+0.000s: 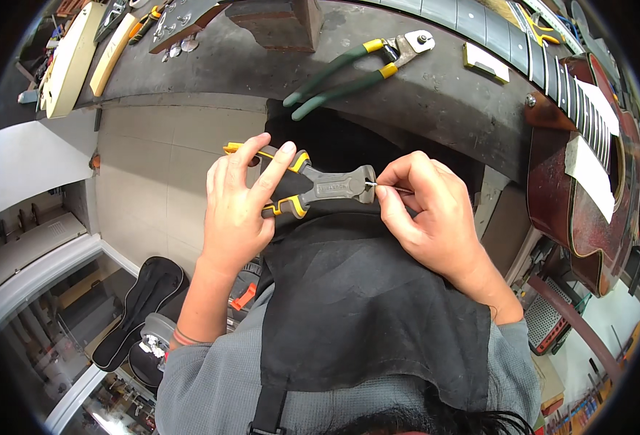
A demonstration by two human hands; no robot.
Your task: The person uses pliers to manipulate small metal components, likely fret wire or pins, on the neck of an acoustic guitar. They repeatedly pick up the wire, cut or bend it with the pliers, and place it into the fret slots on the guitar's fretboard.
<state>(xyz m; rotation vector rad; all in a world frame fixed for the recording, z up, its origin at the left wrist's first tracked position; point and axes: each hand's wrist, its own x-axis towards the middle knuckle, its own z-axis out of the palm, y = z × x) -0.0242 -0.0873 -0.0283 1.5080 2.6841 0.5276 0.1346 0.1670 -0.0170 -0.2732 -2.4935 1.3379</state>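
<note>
My left hand is closed on the handles of a pair of end-cutting pliers, dark grey with black and yellow grips. Their jaws point to the right, in front of the black apron. Between the thumb and fingertips of my right hand is a thin, silvery piece of wire. One tip of the wire lies at the plier jaws; most of its length is hidden by my fingers. I cannot tell whether the jaws grip it.
Green-handled cutters rest on the dark workbench ahead. A dark red guitar body with its fretted neck lies at the right. Beyond the cutters sits a small yellow-edged block. A black instrument case stands low at left.
</note>
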